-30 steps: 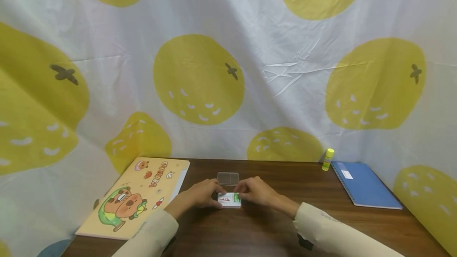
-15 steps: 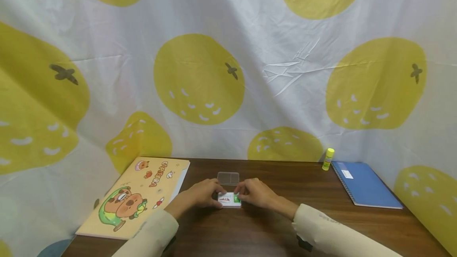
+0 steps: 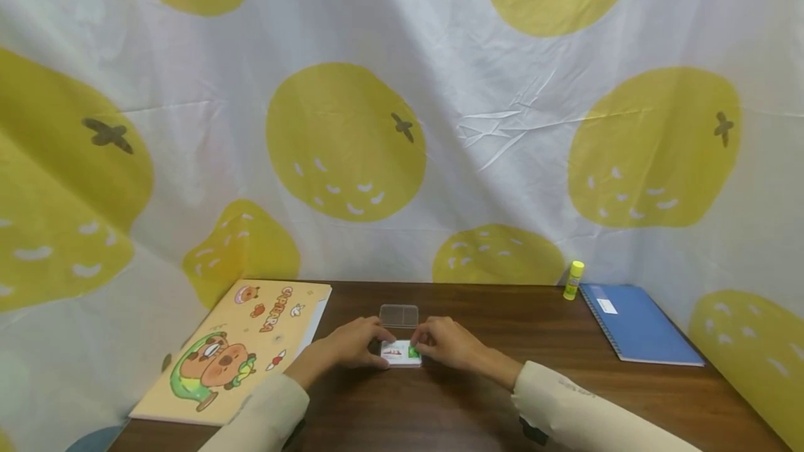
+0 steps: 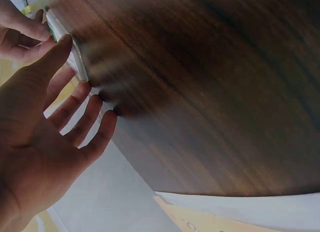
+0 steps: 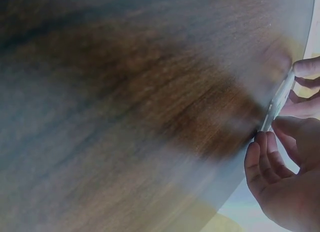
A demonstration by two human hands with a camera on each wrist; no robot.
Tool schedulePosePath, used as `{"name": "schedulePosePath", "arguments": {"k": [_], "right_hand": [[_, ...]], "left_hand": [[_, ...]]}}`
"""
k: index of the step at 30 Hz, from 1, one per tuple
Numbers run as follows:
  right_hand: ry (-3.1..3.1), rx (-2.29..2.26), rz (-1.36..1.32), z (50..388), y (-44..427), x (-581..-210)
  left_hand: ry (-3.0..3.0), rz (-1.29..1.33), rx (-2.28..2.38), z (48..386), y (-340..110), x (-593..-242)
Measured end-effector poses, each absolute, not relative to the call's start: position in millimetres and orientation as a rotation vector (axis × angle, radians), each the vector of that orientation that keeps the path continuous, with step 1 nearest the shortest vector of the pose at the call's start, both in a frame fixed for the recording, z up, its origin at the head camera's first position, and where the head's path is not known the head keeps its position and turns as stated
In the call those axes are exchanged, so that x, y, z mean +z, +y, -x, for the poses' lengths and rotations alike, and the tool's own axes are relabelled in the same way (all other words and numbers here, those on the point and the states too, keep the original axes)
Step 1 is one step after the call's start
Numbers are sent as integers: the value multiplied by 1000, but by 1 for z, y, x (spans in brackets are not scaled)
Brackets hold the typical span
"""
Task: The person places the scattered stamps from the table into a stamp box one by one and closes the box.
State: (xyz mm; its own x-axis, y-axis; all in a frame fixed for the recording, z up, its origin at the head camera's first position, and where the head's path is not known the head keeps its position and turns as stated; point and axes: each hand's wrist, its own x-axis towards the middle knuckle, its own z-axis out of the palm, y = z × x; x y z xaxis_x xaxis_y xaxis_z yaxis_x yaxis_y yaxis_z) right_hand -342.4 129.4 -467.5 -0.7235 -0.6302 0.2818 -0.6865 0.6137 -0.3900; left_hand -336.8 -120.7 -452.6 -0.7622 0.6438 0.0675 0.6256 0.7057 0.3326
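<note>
A small flat white case (image 3: 394,360) with red print on its face lies on the table in the head view. My left hand (image 3: 353,342) grips its left end, thumb on the near edge and fingers on the far side. At the case's right end is a green piece (image 3: 412,352), partly covered by fingertips. My right hand (image 3: 447,342) pinches at this green piece with thumb and index finger; its exact kind is too small to tell. Just behind lies a clear plastic lid (image 3: 398,315). The left wrist view shows the case (image 4: 79,61) edge-on between both hands.
On the left lies a tan folder with cartoon capybaras (image 3: 220,361). A blue spiral notebook (image 3: 643,326) lies at the right, with a yellow glue stick (image 3: 573,280) standing beside it. A fruit-print curtain (image 3: 502,124) hangs behind the dark wooden table (image 3: 490,298).
My right fingertips have shifted slightly over the green piece, covering more of it. My left hand keeps its hold on the case. The head view has shifted a little.
</note>
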Motion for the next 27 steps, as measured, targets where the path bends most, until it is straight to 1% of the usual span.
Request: {"name": "schedulePosePath", "arguments": {"k": [9, 14, 19, 27], "right_hand": [[-2689, 752, -1126, 342, 132, -467], [-2697, 798, -1090, 347, 139, -463], [-2720, 800, -1068, 353, 147, -457], [-2750, 743, -1011, 360, 152, -463]], "left_hand": [[2842, -1085, 541, 338, -123, -454], [2802, -1124, 685, 340, -129, -454], [2824, -1093, 794, 346, -144, -453], [2935, -982, 761, 356, -155, -455]]}}
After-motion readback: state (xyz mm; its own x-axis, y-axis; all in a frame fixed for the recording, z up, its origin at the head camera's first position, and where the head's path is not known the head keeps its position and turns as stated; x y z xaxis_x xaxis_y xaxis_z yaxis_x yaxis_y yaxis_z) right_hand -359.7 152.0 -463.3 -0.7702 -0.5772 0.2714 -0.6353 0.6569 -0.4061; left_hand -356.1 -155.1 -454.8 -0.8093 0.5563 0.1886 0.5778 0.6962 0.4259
